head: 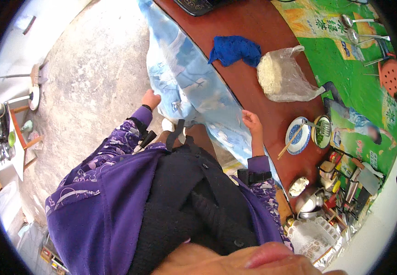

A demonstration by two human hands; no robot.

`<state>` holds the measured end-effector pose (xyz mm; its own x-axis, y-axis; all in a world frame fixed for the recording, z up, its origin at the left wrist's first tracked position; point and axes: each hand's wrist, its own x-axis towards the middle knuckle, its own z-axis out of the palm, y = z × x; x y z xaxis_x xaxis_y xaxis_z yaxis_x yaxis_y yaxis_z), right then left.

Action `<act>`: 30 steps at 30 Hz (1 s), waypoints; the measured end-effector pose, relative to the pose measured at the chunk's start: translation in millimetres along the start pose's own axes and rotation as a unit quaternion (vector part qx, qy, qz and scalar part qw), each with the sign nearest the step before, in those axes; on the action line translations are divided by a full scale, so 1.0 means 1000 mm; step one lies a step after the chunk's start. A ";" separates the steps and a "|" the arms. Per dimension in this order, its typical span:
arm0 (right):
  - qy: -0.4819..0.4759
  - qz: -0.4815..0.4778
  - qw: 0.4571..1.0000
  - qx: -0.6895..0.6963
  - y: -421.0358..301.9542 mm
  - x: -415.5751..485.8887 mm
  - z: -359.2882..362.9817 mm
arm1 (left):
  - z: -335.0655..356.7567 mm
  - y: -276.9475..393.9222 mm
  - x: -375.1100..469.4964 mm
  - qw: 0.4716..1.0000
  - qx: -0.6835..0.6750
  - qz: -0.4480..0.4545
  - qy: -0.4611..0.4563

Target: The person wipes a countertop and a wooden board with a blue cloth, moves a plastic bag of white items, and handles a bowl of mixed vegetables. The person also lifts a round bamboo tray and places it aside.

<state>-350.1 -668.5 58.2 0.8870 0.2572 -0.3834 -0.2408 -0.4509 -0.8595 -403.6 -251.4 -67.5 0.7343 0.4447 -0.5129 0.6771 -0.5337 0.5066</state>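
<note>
My left hand [151, 99] hangs over the concrete floor, just left of a blue patterned cloth [198, 82] that drapes from the counter's edge. Its fingers are curled, and nothing shows in them. My right hand [251, 121] is at the edge of the reddish-brown counter [253, 82], with bent fingers slightly apart and nothing in it. Beyond it lie a crumpled blue cloth [235, 51] and a clear plastic bag [281, 75] with pale yellow contents. To its right, chopsticks [291, 141] rest across a blue-rimmed plate [296, 135], beside a bowl of chopped greens [322, 134] with a slotted utensil [317, 125] over it.
Ladles [352, 35] and an orange perforated basket [390, 77] are along the green printed wall covering [342, 72]. A cleaver [369, 180], metal pots [310, 202] and seasoning containers crowd the counter's near right. A wooden-legged table [19, 144] stands at far left.
</note>
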 end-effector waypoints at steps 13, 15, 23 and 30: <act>-0.131 -0.013 0.980 0.152 -0.042 0.144 0.011 | -0.033 0.332 -0.002 0.833 0.132 0.521 0.129; -0.152 0.009 0.979 0.137 -0.036 0.147 0.004 | -0.026 0.339 0.008 0.839 0.184 0.505 0.081; -0.210 0.111 0.963 0.127 -0.027 0.133 -0.008 | -0.035 0.325 0.018 0.833 0.234 0.490 -0.107; -0.170 0.168 0.953 0.184 -0.048 0.124 -0.010 | -0.060 0.303 0.037 0.803 0.056 0.483 -0.346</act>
<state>-224.8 -623.6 55.0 0.5707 0.4422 -0.6919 -0.6668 -0.2420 -0.7048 -168.1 -353.5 108.6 0.6860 -0.6995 -0.2003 -0.2281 -0.4682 0.8537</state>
